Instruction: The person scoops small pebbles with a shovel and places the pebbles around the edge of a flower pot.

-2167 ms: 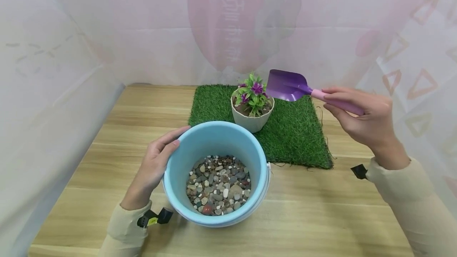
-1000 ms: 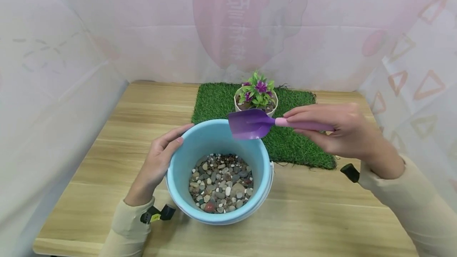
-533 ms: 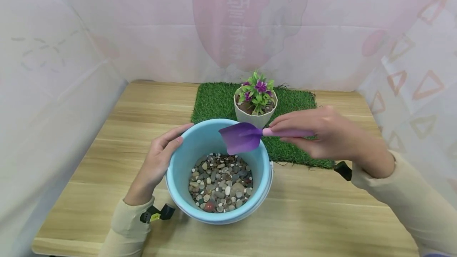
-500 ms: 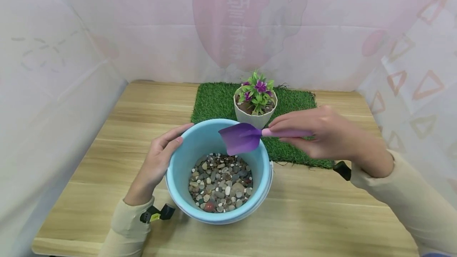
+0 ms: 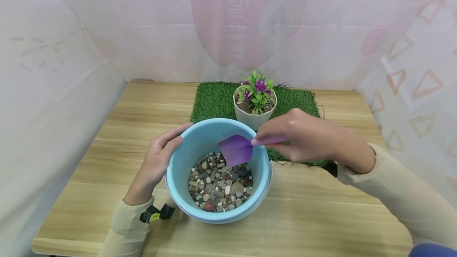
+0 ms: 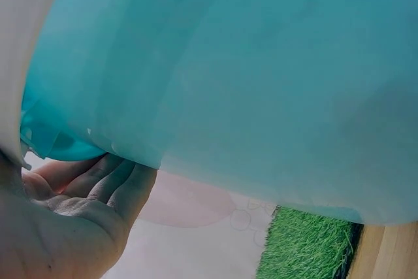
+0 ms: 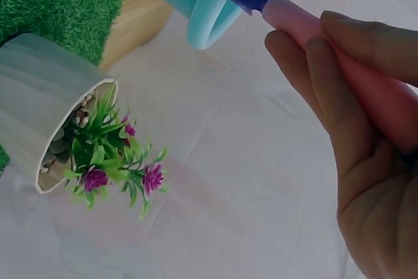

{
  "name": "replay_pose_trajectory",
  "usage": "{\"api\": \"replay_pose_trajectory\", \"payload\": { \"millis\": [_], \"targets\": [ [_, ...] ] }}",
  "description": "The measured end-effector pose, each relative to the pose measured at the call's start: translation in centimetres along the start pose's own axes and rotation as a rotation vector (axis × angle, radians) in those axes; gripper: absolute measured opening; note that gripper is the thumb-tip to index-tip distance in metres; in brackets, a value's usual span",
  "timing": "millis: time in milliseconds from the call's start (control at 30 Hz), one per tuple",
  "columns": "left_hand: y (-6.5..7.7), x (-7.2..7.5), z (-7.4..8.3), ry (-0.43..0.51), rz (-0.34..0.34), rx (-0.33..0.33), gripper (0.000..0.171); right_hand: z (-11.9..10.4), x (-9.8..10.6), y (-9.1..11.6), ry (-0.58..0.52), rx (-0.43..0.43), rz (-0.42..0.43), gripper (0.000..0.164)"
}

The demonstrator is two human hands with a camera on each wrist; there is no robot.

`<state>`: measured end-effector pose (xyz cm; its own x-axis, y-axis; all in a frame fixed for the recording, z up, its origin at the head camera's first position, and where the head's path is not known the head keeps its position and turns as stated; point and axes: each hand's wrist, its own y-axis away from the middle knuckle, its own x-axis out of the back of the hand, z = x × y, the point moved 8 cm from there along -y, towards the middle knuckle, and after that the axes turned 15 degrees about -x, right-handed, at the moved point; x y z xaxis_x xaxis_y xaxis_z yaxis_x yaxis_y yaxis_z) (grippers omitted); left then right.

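A light blue bucket point(image 5: 172, 183) with a layer of pebbles point(image 5: 219, 193) at its bottom stands on the wooden table. My left hand point(image 5: 156, 164) rests against its left side, the thumb at the rim; the left wrist view shows that hand's fingers point(image 6: 134, 191) fairly straight along the outer wall. My right hand point(image 5: 298, 138) grips the pink handle point(image 5: 269, 140) of a small garden trowel. Its purple blade point(image 5: 236, 150) slants down inside the bucket, over the pebbles; whether it touches them I cannot tell. In the right wrist view the bucket hides most of the blade.
Just behind the bucket, a white pot point(image 5: 252, 120) with a purple-flowered plant point(image 5: 258, 90) stands on a green turf mat point(image 5: 214, 100). Printed cloth walls point(image 5: 153, 50) enclose the table point(image 5: 118, 130) at the back and sides. Something blue point(image 5: 433, 250) shows at the lower right.
My right hand has brought the trowel leftward and down, from beside the plant to inside the bucket, tilting the blade downward. The left hand and bucket stay in place.
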<state>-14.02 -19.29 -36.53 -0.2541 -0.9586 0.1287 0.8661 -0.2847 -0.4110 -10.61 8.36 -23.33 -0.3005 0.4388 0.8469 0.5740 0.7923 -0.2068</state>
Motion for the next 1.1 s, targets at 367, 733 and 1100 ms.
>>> {"api": "replay_pose_trajectory", "payload": {
  "millis": [367,733,1100],
  "targets": [
    [-0.1,0.0,0.0,-0.002,0.000,0.007,0.042,-0.1,-1.9,-1.7,0.060,-0.041,-0.124,0.014],
    [-0.3,-0.1,0.1,0.009,-0.003,-0.007,0.042,-0.1,-4.0,-2.9,0.064,-0.084,-0.260,0.012],
    [-0.1,-0.1,0.1,0.006,-0.001,-0.018,0.042,0.7,-6.9,-3.9,0.055,-0.192,-0.346,0.031]
  ]
}}
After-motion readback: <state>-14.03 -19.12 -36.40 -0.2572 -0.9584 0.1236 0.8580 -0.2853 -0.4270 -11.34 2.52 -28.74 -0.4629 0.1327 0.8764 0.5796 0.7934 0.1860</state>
